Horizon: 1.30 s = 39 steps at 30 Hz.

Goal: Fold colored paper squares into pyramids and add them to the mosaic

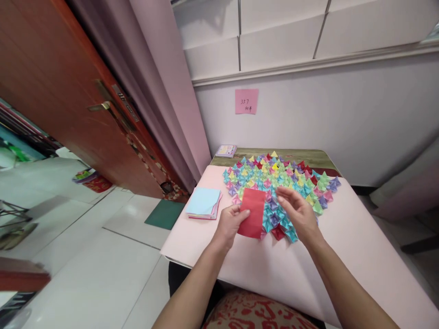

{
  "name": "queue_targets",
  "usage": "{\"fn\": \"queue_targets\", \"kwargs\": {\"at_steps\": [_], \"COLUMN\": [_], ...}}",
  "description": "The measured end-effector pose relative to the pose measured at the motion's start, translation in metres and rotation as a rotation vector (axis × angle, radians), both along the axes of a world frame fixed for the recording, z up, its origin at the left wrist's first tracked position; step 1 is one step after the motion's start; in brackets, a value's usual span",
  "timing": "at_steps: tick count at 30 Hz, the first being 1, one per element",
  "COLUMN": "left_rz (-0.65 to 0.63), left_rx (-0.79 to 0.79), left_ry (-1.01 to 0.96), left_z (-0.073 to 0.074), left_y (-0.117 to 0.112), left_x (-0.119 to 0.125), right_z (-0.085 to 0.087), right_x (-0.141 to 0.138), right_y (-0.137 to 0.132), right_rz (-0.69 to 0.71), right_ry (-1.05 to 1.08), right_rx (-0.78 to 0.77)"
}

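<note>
A red sheet of paper (253,214), a tall rectangle, is pinched at its left edge by my left hand (231,222), thumb on top. It is held up above the table. My right hand (298,212) hovers to the right of the sheet, apart from it, with fingers slightly curled and nothing seen in them. Behind and below both hands spread many small folded paper pieces (274,171) in blue, green, yellow, pink, purple and red. A stack of coloured paper squares (204,202), light blue on top, lies left of my left hand.
The table (350,256) has a pale pink cover. A small printed packet (226,151) lies at its back left corner. On the wall hangs a pink note (246,101) with handwriting. A wooden door (85,91) and a curtain (154,91) stand at the left.
</note>
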State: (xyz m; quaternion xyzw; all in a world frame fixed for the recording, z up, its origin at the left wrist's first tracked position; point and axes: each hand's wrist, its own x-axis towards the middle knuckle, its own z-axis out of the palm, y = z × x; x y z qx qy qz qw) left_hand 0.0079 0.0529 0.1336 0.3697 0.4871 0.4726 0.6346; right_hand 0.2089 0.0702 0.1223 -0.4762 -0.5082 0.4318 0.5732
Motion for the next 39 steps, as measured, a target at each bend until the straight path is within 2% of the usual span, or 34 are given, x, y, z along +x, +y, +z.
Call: {"fn": "queue_targets", "kwargs": {"at_steps": [2, 4, 8, 10, 12, 16, 20, 26, 29, 32, 35, 37, 39], "left_rz": [0.119, 0.204, 0.264, 0.261, 0.263, 0.25, 0.235, 0.225, 0.125, -0.03, -0.111, -0.093, -0.051], "left_rx": [-0.073, -0.108, -0.099, -0.072, -0.042, -0.012, -0.011, -0.032, -0.014, 0.035, 0.038, 0.056, 0.098], "left_ry": [-0.15, -0.228, -0.305, -0.327, -0.342, -0.361, -0.378, -0.314, -0.255, -0.205, -0.15, -0.103, -0.069], "left_z": [-0.004, -0.004, 0.001, 0.005, 0.009, 0.015, 0.018, 0.015, 0.014, 0.014, 0.015, 0.016, 0.017], "left_y": [0.001, 0.001, -0.002, -0.005, -0.009, -0.017, -0.02, -0.017, -0.015, -0.013, -0.012, -0.011, -0.011], "left_x": [0.0, 0.001, 0.008, 0.013, 0.018, 0.025, 0.026, 0.022, 0.02, 0.018, 0.015, 0.013, 0.009], "right_z": [-0.01, -0.021, -0.039, -0.042, -0.041, -0.036, -0.031, -0.02, -0.016, -0.016, -0.018, -0.02, -0.018], "right_x": [0.003, 0.003, -0.005, -0.009, -0.011, -0.009, -0.005, -0.004, -0.004, -0.004, -0.005, -0.005, -0.005], "right_y": [-0.003, -0.01, -0.023, -0.027, -0.027, -0.026, -0.027, -0.029, -0.025, -0.02, -0.016, -0.016, -0.017], "right_rz": [-0.055, -0.025, 0.03, 0.007, -0.021, -0.038, -0.058, 0.073, 0.153, 0.32, 0.439, 0.432, 0.349], "right_ry": [0.013, -0.064, -0.448, -0.621, -0.708, -0.698, -0.601, -0.514, -0.425, -0.291, -0.238, -0.231, -0.233], "right_rx": [0.024, 0.063, 0.25, 0.412, 0.572, 0.727, 0.695, 0.643, 0.491, 0.308, 0.233, 0.245, 0.298]}}
